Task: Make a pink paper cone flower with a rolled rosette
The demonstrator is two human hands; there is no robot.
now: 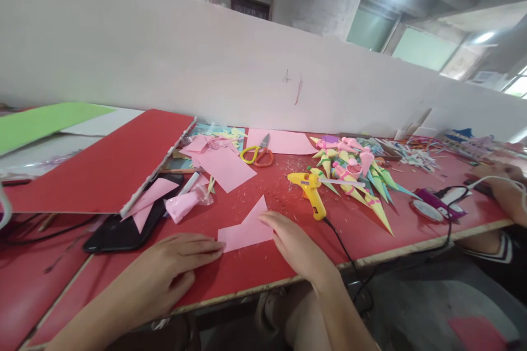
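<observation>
A folded piece of pink paper (247, 230) lies flat near the table's front edge, between my two hands. My left hand (175, 266) rests palm down with its fingers stretched out, the fingertips touching the paper's left end. At the paper's right side is my right hand (298, 247), fingers bent over the edge and holding it; part of the thumb is hidden. Beyond the paper are scissors (259, 154) with one yellow and one red-orange handle. A yellow glue gun (312, 194) with a glue stick in it lies to the right.
Pink sheets (226, 167) and a black phone (119, 233) lie left of centre. A large red board (111, 164) covers the left side. Paper cones (354, 170) are piled behind the glue gun. A purple tape roll (442, 205) and another person's hand (502, 186) are far right.
</observation>
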